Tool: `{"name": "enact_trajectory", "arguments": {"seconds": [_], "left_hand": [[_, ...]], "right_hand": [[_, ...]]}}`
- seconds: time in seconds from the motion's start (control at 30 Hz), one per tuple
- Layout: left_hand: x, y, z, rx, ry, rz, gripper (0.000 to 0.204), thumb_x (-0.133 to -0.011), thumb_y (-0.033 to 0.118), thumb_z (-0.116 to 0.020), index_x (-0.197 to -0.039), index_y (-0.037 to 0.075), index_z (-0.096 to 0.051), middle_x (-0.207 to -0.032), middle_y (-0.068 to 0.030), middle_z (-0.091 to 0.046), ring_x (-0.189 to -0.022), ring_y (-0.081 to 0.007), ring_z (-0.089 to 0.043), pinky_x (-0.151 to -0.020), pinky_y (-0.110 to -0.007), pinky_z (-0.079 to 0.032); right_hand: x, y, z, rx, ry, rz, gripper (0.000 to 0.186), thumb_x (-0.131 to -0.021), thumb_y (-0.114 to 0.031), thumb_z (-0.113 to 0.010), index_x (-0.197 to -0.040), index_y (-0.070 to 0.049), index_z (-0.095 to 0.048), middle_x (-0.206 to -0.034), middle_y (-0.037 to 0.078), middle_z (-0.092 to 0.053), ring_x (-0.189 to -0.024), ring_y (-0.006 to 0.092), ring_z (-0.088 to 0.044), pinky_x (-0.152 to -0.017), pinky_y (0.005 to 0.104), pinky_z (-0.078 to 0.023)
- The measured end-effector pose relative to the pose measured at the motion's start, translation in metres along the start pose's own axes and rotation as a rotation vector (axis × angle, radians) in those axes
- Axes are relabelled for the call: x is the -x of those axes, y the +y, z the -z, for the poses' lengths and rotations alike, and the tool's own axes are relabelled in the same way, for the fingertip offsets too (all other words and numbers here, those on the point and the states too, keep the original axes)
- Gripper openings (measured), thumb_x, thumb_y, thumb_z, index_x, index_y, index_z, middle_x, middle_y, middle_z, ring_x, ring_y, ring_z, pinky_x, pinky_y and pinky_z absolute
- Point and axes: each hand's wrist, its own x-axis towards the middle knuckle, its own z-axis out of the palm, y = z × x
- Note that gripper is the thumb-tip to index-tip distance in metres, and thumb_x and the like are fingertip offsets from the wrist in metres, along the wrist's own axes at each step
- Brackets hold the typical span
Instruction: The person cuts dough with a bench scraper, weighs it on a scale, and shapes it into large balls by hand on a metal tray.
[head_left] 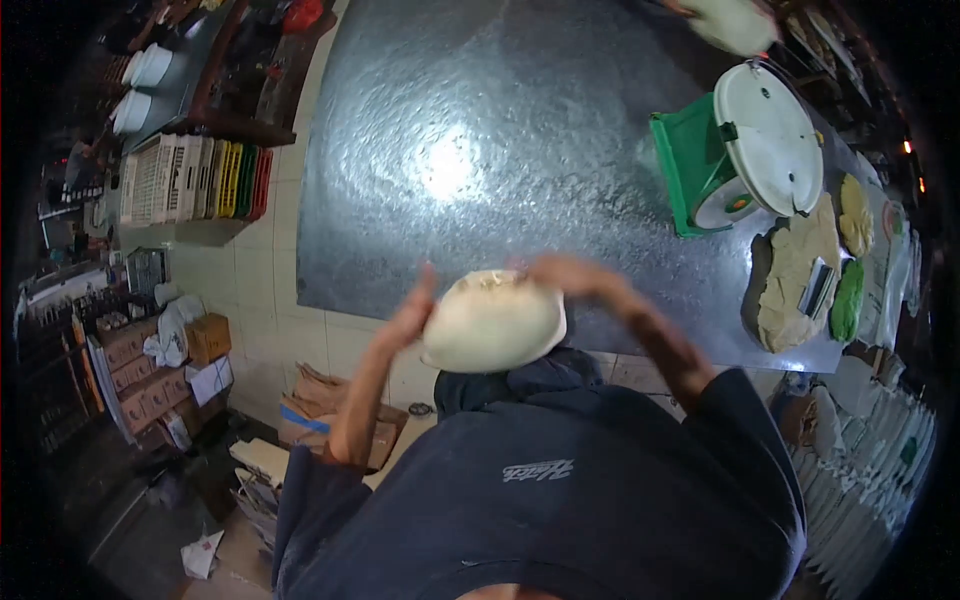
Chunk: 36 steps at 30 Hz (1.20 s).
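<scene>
A pale, rounded lump of what looks like dough (pixel 493 328), pinched along its top, is in front of my torso at the worktable's near edge. My left hand (pixel 410 312) is closed on its left side, thumb raised. At the upper right side of the lump, the blurred fingers of my right hand (pixel 568 278) grip its rim. The dark, shiny metal worktable (pixel 390 220) spreads out beyond both hands.
A green scale (pixel 680 185) with a round white pan stands right, beside beige dough scraps (pixel 790 280), metal scraper and green bag (pixel 848 300). Another person's blurred hand (pixel 680 8) holds pale material at top right. Stacked crates (pixel 165 180) and cardboard boxes (pixel 140 400) occupy the left.
</scene>
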Motion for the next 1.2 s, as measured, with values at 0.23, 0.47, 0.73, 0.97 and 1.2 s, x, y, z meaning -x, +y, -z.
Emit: {"name": "enact_trajectory", "arguments": {"seconds": [0.23, 0.47, 0.73, 0.97, 1.2], "left_hand": [[0.020, 0.006, 0.024, 0.178, 0.707, -0.203, 0.087, -0.084, 0.076, -0.030, -0.142, 0.011, -0.032, -0.116, -0.0123, -0.053, -0.105, -0.0279, -0.055, -0.090, -0.041, -0.047], [-0.036, 0.035, 0.026, 0.496, 0.220, -0.457, 0.073, -0.094, 0.061, -0.028, -0.141, 0.006, -0.034, -0.139, -0.0131, -0.043, -0.124, -0.0261, -0.045, -0.102, -0.039, -0.037], [-0.044, 0.214, 0.038, 0.717, -0.256, -0.648, 0.067, -0.093, 0.052, -0.034, -0.138, 0.003, -0.038, -0.138, -0.0139, -0.044, -0.124, -0.0274, -0.045, -0.105, -0.040, -0.035], [-0.102, 0.403, 0.149, -0.281, 0.901, -1.103, 0.070, -0.090, 0.053, -0.049, -0.138, 0.006, -0.035, -0.137, -0.0166, -0.035, -0.122, -0.0286, -0.041, -0.102, -0.041, -0.036], [0.008, 0.540, 0.060, -0.449, 0.979, -2.030, 0.045, -0.092, 0.030, -0.056, -0.131, 0.009, -0.046, -0.133, -0.0165, -0.039, -0.123, -0.0305, -0.040, -0.103, -0.041, -0.034]], "right_hand": [[0.020, 0.065, 0.036, -0.665, 0.812, -0.323, 0.058, -0.089, -0.053, -0.054, -0.121, -0.004, -0.055, -0.093, 0.006, -0.061, -0.083, 0.0117, -0.055, -0.074, 0.0299, -0.045], [-0.065, 0.013, 0.000, -0.959, 0.701, -0.214, 0.073, -0.088, -0.066, -0.041, -0.141, -0.016, -0.038, -0.118, 0.001, -0.058, -0.097, 0.0147, -0.057, -0.082, 0.0300, -0.044], [-0.118, -0.052, 0.103, -1.801, 0.401, 0.525, 0.087, -0.083, -0.074, -0.039, -0.142, -0.010, -0.035, -0.139, 0.009, -0.045, -0.123, 0.0271, -0.045, -0.104, 0.0398, -0.036], [-0.222, -0.074, 0.287, -0.551, 1.545, -0.062, 0.069, -0.079, -0.047, -0.067, -0.127, -0.005, -0.043, -0.109, 0.015, -0.054, -0.103, 0.0222, -0.050, -0.090, 0.0376, -0.043], [-0.155, 0.071, 0.136, -0.618, 1.716, -0.097, 0.035, -0.082, -0.012, -0.068, -0.104, -0.003, -0.043, -0.087, 0.005, -0.052, -0.079, 0.0149, -0.053, -0.074, 0.0298, -0.046]]}}
